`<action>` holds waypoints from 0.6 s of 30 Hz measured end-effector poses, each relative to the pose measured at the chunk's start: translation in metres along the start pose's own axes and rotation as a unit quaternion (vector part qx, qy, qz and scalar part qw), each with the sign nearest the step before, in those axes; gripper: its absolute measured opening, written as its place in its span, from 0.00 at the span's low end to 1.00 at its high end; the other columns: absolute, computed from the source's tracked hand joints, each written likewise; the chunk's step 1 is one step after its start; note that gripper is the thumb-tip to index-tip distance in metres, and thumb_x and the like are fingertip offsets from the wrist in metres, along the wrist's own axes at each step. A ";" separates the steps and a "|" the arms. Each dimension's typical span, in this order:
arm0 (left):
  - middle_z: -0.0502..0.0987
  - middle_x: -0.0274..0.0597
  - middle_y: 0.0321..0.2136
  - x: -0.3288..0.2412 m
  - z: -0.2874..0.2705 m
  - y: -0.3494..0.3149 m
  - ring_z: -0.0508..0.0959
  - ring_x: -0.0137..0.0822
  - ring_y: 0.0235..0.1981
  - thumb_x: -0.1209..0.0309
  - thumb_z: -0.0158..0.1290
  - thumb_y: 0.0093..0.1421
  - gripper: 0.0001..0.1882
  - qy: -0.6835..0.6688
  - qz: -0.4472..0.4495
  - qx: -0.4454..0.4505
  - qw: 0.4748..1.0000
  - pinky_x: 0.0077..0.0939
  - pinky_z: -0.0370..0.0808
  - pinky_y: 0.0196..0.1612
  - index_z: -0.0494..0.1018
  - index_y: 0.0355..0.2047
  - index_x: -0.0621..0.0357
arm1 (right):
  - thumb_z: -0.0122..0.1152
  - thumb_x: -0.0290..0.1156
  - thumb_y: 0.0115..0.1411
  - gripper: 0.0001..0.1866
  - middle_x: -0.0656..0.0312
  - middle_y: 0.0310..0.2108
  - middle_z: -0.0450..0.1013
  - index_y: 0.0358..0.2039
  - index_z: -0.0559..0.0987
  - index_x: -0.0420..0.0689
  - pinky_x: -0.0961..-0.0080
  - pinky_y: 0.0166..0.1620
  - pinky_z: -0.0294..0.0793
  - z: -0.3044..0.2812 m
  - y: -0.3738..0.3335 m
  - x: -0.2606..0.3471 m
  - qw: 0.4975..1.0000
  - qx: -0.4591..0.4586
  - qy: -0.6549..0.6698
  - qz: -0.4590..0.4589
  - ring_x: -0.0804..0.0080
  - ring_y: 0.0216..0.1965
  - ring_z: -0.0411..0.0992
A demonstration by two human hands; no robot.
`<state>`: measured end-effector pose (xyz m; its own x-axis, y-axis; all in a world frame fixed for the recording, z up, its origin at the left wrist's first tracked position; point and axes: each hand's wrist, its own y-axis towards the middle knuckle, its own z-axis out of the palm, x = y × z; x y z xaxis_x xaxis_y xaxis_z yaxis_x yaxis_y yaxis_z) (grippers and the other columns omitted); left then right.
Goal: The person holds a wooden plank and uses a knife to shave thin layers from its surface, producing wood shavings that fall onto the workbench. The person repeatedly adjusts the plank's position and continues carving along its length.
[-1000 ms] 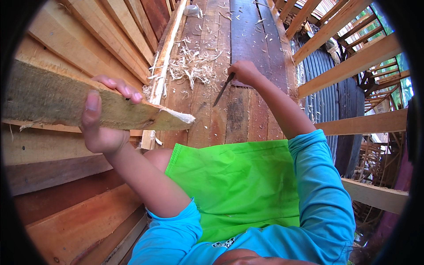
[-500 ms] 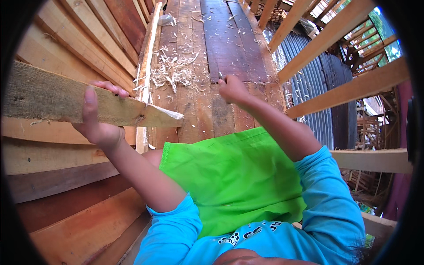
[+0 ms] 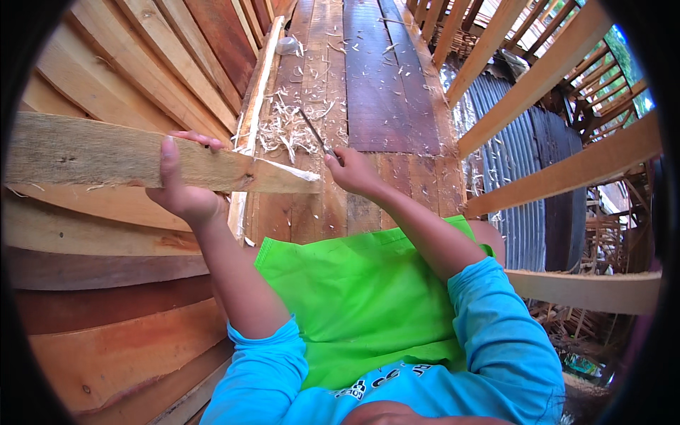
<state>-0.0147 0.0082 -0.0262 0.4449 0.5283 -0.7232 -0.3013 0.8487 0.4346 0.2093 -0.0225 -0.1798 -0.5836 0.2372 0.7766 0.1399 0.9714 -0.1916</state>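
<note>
My left hand (image 3: 185,200) is wrapped round a rough wooden plank (image 3: 85,150), thumb on the near side and fingers over the far edge. The plank runs in from the left and ends in a tapered tip with a pale, freshly cut face (image 3: 287,170). Just beyond that tip, my right hand (image 3: 352,173) is closed round the handle of a knife (image 3: 312,131). Its long, thin, dark blade points up and left over the floor, apart from the plank. The handle is mostly hidden in my fist. A green cloth (image 3: 361,283) covers my lap.
Curled wood shavings (image 3: 287,131) lie heaped on the board floor (image 3: 386,92). Stacked planks (image 3: 106,237) line the left side, with a pale narrow batten (image 3: 263,78) along the floor's edge. Wooden uprights (image 3: 545,173) and corrugated metal sheets (image 3: 520,237) stand at the right.
My right hand has moved left and turned, so the knife blade now shows fully. The plank and my left hand sit further right in view, along with the whole scene, which has shifted slightly.
</note>
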 end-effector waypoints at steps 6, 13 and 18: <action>0.70 0.46 0.26 0.013 0.012 -0.003 0.72 0.39 0.29 0.62 0.49 0.59 0.15 0.054 0.002 -0.016 0.998 0.37 0.72 0.38 0.68 0.35 0.65 | 0.50 0.38 0.62 0.15 0.47 0.28 0.74 0.35 0.75 0.38 0.61 0.37 0.69 0.022 -0.010 -0.011 0.981 0.132 0.138 -0.019 0.56 0.32 0.73; 0.66 0.41 0.30 0.017 0.010 -0.004 0.69 0.36 0.37 0.68 0.48 0.56 0.10 0.007 -0.061 0.059 0.996 0.38 0.67 0.50 0.65 0.37 0.58 | 0.45 0.37 0.64 0.16 0.42 0.30 0.73 0.38 0.70 0.35 0.53 0.39 0.69 0.035 -0.029 0.026 0.993 0.082 0.054 -0.065 0.47 0.34 0.73; 0.65 0.40 0.28 0.020 0.017 -0.006 0.68 0.35 0.34 0.70 0.47 0.53 0.10 0.007 -0.072 0.045 0.996 0.35 0.67 0.46 0.64 0.36 0.56 | 0.39 0.39 0.67 0.17 0.42 0.31 0.73 0.36 0.69 0.36 0.50 0.40 0.69 0.028 -0.018 0.008 0.992 0.091 -0.007 -0.086 0.43 0.34 0.72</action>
<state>0.0103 0.0138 -0.0340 0.4664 0.4016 -0.7882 -0.1582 0.9145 0.3723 0.1799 -0.0383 -0.1869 -0.5972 0.0675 0.7992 -0.1089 0.9804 -0.1641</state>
